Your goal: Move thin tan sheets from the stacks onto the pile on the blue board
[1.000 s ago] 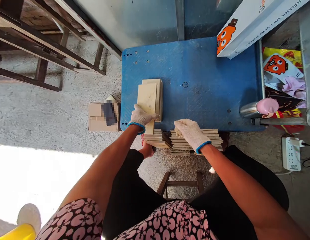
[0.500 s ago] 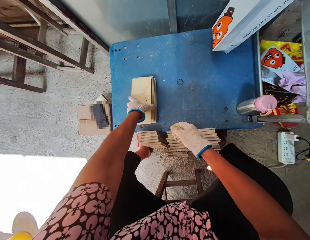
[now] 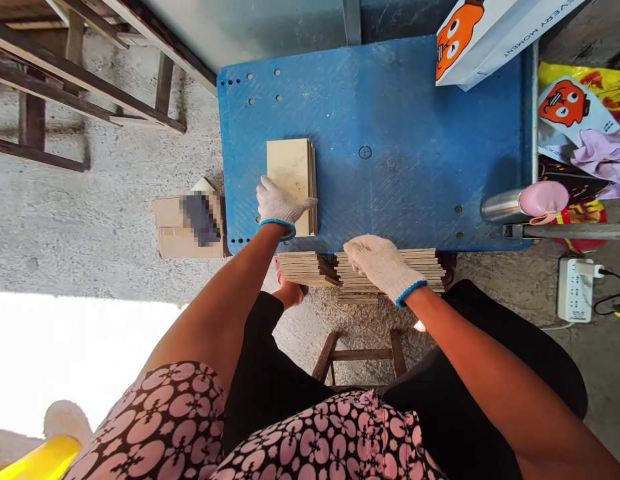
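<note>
A stack of thin cream-coloured boards point(image 3: 288, 160) lies near the left end of the blue tabletop point(image 3: 410, 133). My left hand point(image 3: 281, 202), in a white knit glove with a blue cuff, rests across this stack. Its thumb stretches to the stack's right edge and its fingers reach toward the left edge. Below the table's near edge stand more boards on edge, a smaller group point(image 3: 305, 268) and a larger group point(image 3: 424, 265). Over the larger group is my right hand point(image 3: 377, 263), gloved alike, its fingers curled in. What they hold, if anything, is hidden.
A metal flask with a pink lid point(image 3: 525, 203) lies at the table's right end; a white paper bag point(image 3: 495, 50) stands behind. A cardboard box point(image 3: 170, 233) is left of the table, a wooden stool point(image 3: 363, 355) between my legs, a power strip point(image 3: 575, 290) at right.
The view has shifted slightly, so the table sits a little higher in the picture. My left hand stays on the stack and my right hand over the edge-on boards, with little change.
</note>
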`<state>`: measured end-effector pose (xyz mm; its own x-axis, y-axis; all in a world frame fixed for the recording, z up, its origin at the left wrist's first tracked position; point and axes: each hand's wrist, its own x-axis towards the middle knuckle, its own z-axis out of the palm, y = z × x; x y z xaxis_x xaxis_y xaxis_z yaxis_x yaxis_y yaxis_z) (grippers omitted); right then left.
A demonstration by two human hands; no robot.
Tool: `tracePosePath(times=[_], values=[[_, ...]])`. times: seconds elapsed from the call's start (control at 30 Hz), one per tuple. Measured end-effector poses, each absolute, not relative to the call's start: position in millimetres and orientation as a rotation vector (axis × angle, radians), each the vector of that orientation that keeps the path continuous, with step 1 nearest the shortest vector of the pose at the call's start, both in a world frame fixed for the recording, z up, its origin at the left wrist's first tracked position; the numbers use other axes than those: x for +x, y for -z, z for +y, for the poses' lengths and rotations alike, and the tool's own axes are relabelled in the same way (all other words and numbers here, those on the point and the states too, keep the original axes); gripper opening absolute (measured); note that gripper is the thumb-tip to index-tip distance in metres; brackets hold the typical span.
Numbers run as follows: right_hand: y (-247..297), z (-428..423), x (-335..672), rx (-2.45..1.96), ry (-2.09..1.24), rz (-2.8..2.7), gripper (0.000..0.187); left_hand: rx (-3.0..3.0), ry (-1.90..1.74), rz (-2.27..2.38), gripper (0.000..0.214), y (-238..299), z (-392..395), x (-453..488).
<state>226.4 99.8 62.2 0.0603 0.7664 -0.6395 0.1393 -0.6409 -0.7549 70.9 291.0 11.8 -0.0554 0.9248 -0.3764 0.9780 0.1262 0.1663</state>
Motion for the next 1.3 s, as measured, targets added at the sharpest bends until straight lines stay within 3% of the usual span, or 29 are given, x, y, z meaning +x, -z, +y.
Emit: tracePosePath(times=[0.27,0.37,0.57,0.8,1.07,1.23,1.3], values=[[-77,105,229,-1.848,-1.572,-0.951,0.032,2.027,-0.014,1.839,0.108,-16,198,23],[-81,106,228,-1.869,-1.558,-0.984,0.031,1.995,0.135,1.846,0.098,-14,145,11],[-91,108,228,-1.914,-1.55,-1.01,0.031,2.024,0.572,1.807,0.102,-12,68,7],[-100,105,232,-1.941,-1.549,-1.039,0.031,2.098,0.92,1.691,0.105,-6,55,14],[-101,106,233,-1.96,-1.539,-1.059,0.029,2.199,1.059,1.613,0.107,-6,51,11],[-102,104,232,-1.958,-1.557,-1.071,0.033,2.269,1.135,1.57,0.098,-19,46,12],[-101,104,231,-1.938,-1.548,-1.079,0.034,2.292,1.159,1.554,0.085,-26,48,11]])
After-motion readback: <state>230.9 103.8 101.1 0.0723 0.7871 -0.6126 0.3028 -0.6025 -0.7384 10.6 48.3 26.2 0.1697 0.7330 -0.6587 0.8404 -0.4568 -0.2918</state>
